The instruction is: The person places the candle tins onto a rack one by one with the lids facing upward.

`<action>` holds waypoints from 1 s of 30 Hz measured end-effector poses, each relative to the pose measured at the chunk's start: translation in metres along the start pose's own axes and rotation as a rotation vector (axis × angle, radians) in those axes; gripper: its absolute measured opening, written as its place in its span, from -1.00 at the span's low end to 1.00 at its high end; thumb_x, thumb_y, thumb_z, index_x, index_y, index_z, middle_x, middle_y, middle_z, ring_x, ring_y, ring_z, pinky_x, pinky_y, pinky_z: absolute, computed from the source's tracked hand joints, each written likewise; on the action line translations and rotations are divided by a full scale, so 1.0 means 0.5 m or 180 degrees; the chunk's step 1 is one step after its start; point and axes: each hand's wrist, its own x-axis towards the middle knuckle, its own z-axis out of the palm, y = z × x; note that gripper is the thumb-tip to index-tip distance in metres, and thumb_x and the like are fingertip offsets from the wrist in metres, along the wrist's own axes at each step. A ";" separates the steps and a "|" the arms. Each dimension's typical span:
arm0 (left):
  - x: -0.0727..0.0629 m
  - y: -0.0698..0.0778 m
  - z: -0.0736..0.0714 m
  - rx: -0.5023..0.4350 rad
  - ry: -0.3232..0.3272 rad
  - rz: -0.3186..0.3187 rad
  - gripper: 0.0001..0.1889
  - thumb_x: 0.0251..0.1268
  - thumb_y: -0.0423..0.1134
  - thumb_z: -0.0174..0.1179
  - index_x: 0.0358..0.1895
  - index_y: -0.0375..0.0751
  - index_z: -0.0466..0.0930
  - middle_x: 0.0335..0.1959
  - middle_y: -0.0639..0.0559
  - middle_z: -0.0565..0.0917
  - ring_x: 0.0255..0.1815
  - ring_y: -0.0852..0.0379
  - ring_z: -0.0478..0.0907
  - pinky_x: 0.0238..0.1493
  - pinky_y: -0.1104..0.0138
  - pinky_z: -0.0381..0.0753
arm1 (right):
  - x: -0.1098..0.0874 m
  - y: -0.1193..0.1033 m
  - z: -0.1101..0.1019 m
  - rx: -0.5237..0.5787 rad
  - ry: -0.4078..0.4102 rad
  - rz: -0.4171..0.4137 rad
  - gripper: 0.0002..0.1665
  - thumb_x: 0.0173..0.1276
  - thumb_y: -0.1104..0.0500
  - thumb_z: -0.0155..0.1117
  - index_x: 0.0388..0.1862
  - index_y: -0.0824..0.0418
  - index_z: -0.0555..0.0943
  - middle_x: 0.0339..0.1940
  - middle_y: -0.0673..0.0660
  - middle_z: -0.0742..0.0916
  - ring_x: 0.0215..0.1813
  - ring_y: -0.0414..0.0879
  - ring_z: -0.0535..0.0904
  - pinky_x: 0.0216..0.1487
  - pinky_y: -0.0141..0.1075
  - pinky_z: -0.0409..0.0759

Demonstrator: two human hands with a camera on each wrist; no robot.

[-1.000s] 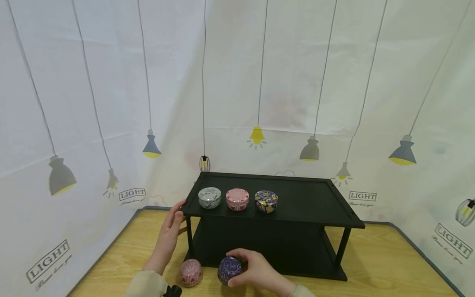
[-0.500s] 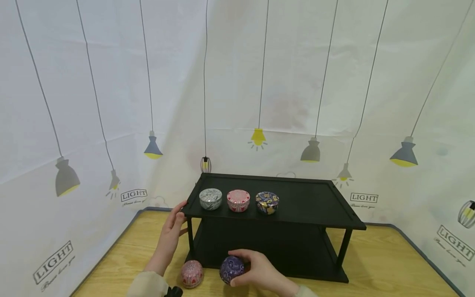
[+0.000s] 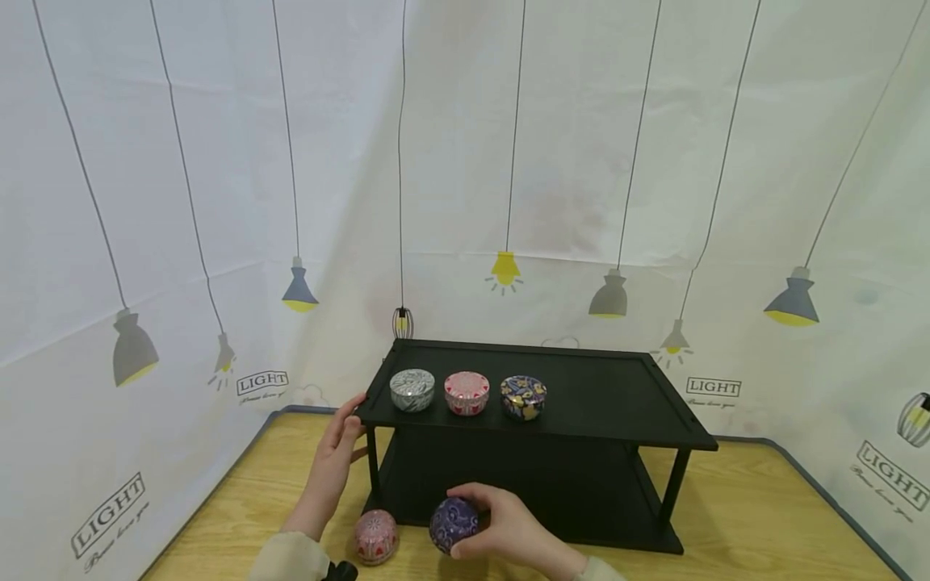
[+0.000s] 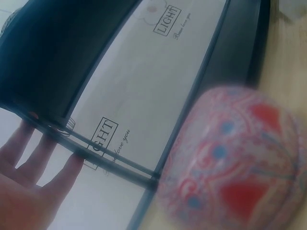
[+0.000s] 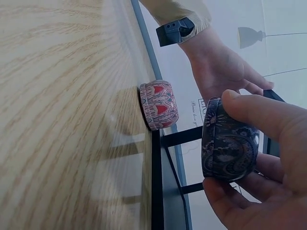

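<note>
My right hand [image 3: 508, 528] grips a round dark-blue paisley tin [image 5: 229, 146] between thumb and fingers. The right wrist view shows that tin tilted and clear of the wooden table. To its left, a pink tin with red hearts [image 3: 376, 537] stands on the table at the front left foot of a black two-tier shelf [image 3: 596, 395]; it looms large and blurred in the left wrist view. My left hand [image 4: 33, 191] touches the left edge of the top tier, fingers fairly straight. On that tier sit a grey-white leafy tin [image 3: 412, 390], a pink heart tin [image 3: 467, 394] and a navy-and-yellow tin [image 3: 523, 398], in a row.
The shelf's lower tier [image 3: 508, 476] lies low behind my right hand, with black posts [image 3: 673, 486] at the corners. Light wooden table [image 3: 756, 516] extends on both sides. A white cloth backdrop [image 3: 465, 161] printed with lamps encloses the table at the back and sides.
The whole head view has shifted slightly down and right. Both hands and the tins keep nearly the same places relative to the shelf, with the blue paisley tin still in my right hand.
</note>
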 end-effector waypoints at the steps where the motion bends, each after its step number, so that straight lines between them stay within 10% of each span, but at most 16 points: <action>1: 0.000 0.000 0.000 0.0000 -0.0004 -0.0001 -0.53 0.60 -0.02 -0.22 0.47 0.00 0.17 0.45 -0.18 0.17 0.32 -0.23 0.24 0.21 -0.23 0.31 | 0.000 -0.001 0.000 0.0032 -0.0007 0.0005 -0.37 0.04 0.19 0.56 0.15 0.11 0.59 -0.07 0.04 0.66 -0.14 -0.09 0.60 -0.25 -0.32 0.63; 30: 0.002 -0.003 -0.001 0.0007 0.0003 0.0010 -0.53 0.60 -0.01 -0.23 0.47 0.02 0.18 0.48 -0.18 0.12 0.35 -0.26 0.21 0.21 -0.25 0.28 | 0.001 -0.006 0.003 0.0069 0.0110 -0.0004 -0.26 0.03 0.22 0.56 0.23 0.24 0.53 0.10 0.13 0.59 -0.04 -0.05 0.55 -0.23 -0.31 0.64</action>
